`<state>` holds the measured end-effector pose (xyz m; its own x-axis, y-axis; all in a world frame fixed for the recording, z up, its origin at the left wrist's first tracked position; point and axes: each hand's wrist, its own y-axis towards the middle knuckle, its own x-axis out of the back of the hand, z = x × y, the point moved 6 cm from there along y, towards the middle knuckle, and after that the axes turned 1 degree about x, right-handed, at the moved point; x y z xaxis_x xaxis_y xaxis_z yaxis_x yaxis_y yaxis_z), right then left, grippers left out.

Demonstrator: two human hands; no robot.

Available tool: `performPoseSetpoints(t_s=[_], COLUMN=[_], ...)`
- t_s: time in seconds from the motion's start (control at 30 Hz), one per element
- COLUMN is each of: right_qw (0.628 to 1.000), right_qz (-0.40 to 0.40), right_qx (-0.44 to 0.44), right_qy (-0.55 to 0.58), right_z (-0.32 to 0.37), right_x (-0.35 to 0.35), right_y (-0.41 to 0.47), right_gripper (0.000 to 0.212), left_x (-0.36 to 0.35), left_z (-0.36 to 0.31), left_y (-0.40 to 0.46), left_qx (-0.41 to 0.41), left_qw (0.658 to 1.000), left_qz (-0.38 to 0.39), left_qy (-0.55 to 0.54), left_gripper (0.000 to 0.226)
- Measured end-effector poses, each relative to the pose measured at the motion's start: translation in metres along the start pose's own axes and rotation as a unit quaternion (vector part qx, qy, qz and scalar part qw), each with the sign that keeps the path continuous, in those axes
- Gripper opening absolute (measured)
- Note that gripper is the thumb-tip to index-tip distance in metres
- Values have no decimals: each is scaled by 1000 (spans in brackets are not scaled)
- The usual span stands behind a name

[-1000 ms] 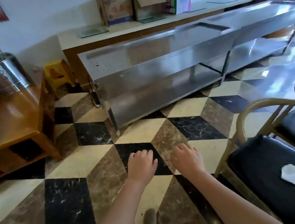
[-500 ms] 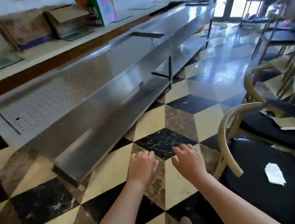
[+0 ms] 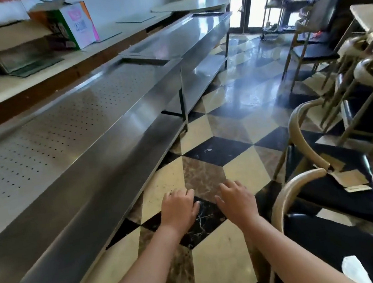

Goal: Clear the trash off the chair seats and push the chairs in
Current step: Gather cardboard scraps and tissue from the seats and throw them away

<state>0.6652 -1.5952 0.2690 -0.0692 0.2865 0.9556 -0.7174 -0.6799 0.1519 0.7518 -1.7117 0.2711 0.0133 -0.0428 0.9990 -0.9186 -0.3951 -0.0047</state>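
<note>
The nearest chair (image 3: 327,239), with a black seat and a curved pale-wood back rail, stands at the lower right of the view, its back toward the aisle of checkered floor (image 3: 238,172) and its seat toward the table (image 3: 372,29) at the right edge. A white crumpled scrap of paper (image 3: 354,270) lies on the near right part of that seat, its long axis running roughly toward the seat's near right corner. Just beyond it stands a second chair (image 3: 339,184) of the same kind, facing the same way, with torn pieces of brown cardboard (image 3: 350,178) lying flat near the seat's right edge, their longer sides running roughly across the seat. A third black-seated chair (image 3: 315,54) stands farther along the aisle, well apart from the other two. Both bare forearms reach forward over the floor, palms down. The left hand (image 3: 179,208) is empty with fingers loosely spread and slightly curled; the right hand (image 3: 235,201) is likewise empty, fingers open, near the first chair's back rail but not touching it. A long stainless-steel counter (image 3: 82,134) runs along the left, and cardboard boxes (image 3: 61,27) sit on the ledge behind it.
</note>
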Motion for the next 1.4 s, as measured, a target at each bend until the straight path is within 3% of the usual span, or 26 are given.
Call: performPoseSetpoints(t_s=[0.3,0.57,0.83,1.0,1.4], right_qw=[990,953,895,862,771], right_qz=[-25,-60,-126,-145,-94], right_qx=[-135,-290,-423,-480,-627], right_qy=[-43,-59,-63,-74,-63], right_z=[-94,-169,-280,-373,-536], right_x=[-16,7,36,51,44], right_y=[125,215,234,235,197], right_gripper=[26,28,23,25,26], left_x=[-24,0,-3,-3,-63], left_z=[-38,-81,-208,-301,-480], left_y=[194,362,435,480,549], left_qx=[-150,-290,-447,-503,-600], left_qw=[989,957,893,860,795], left_qz=[2,-6,-2,-1,94], left_qy=[4,7,-60,-84,-7], left_gripper=[33,34,30,27,39])
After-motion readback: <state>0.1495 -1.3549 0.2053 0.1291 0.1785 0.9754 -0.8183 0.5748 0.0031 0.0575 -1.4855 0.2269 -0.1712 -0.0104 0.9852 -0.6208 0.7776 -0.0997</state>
